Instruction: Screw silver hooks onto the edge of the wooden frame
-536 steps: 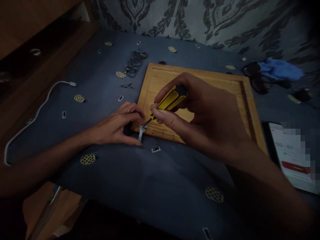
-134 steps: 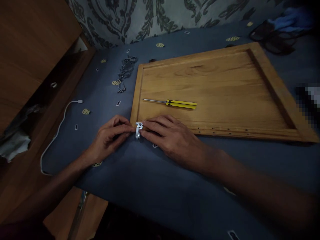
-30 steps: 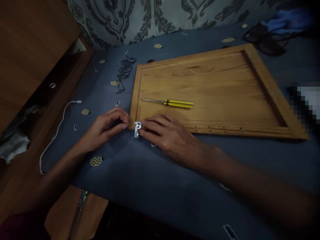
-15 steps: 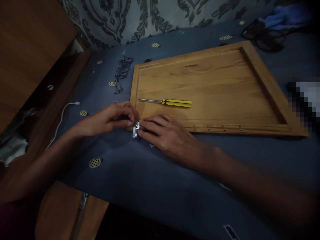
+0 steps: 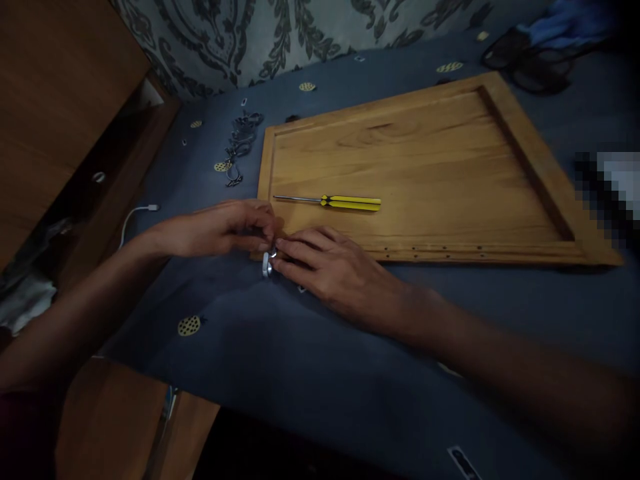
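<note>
A small silver metal hinge (image 5: 267, 264) sits at the near left corner of a wooden cabinet door (image 5: 425, 167), partly covered by my fingers. My right hand (image 5: 335, 270) lies over the door's near edge, its thumb and forefinger gripping the hinge. Just above the hinge, my left hand (image 5: 235, 227) has its thumb and fingertips pinched together. Whatever those fingertips hold, if anything, is too small to make out. On the door's panel rests a screwdriver (image 5: 350, 203) with a yellow and black handle, its shaft pointing left.
Dark tangled cord (image 5: 243, 140) lies left of the door. A white cable (image 5: 135, 212) runs along the left side. Eyeglasses (image 5: 533, 67) and a blue cloth (image 5: 575, 27) are at the far right. Small holes line the door's near edge. A wooden cabinet (image 5: 60, 80) stands at left.
My left hand has shifted slightly and now covers more of the hinge's upper part. My right hand stays at the hinge. The view has moved a little.
</note>
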Demonstrator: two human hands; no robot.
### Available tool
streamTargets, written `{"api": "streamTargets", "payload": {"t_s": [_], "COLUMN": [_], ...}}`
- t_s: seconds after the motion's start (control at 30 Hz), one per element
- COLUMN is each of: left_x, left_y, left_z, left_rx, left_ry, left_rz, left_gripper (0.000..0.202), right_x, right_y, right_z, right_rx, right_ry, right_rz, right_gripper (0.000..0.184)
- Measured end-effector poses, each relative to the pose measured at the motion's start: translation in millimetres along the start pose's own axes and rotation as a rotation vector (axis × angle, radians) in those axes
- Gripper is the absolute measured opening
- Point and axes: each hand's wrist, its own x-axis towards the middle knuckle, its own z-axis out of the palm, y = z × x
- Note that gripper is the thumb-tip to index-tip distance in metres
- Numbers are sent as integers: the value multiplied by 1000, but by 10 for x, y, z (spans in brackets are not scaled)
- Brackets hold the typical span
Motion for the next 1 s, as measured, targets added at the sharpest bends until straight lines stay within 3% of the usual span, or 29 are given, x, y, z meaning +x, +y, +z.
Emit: {"api": "streamTargets", "payload": {"t_s": [0.27, 0.73, 0.87, 1.0], "left_x": [83, 88, 26, -122], "left_y": [39, -43, -23, 33], "left_z": [-106, -85, -50, 85], "left_rx": [20, -132, -151, -115], "left_ry": [-111, -76, 22, 231], "left_rz": [4, -52, -73, -88], "left_gripper": [26, 30, 36, 37], "right_x": [-7, 4, 1, -6], "right_y": [-7, 0, -7, -5], "right_z": [7, 22, 14, 15], "right_rx": [5, 3, 0, 6], "right_ry": [-20, -37, -20, -1], "right_rz": [5, 7, 8, 8], "right_gripper": [30, 31, 31, 29]}}
